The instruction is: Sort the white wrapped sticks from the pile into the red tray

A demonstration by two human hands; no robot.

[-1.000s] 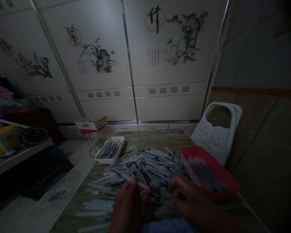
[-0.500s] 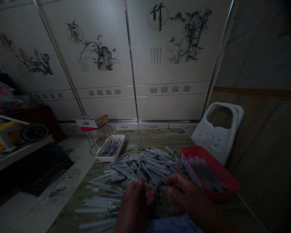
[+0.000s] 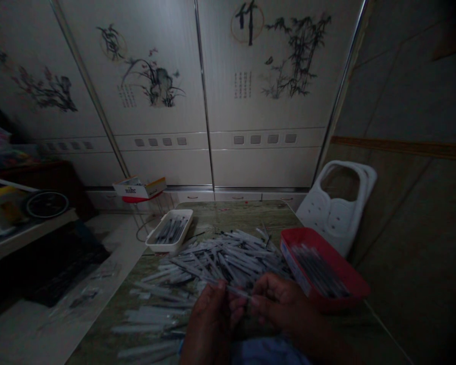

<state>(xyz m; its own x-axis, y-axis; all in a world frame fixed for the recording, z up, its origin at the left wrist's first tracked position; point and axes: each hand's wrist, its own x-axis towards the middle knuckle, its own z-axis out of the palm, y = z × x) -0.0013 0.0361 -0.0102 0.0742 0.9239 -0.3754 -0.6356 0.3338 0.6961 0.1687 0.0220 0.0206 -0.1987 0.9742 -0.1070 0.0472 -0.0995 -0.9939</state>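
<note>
While the dim light hides detail, the left hand (image 3: 209, 319) and right hand (image 3: 279, 309) meet at the bench's (image 3: 228, 215) near edge, seemingly both pinching one pale tube (image 3: 238, 291) beside the pile (image 3: 224, 256).

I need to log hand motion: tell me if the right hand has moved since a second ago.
Yes. The right hand has moved left, away from the red tray, to meet the left hand.
</note>
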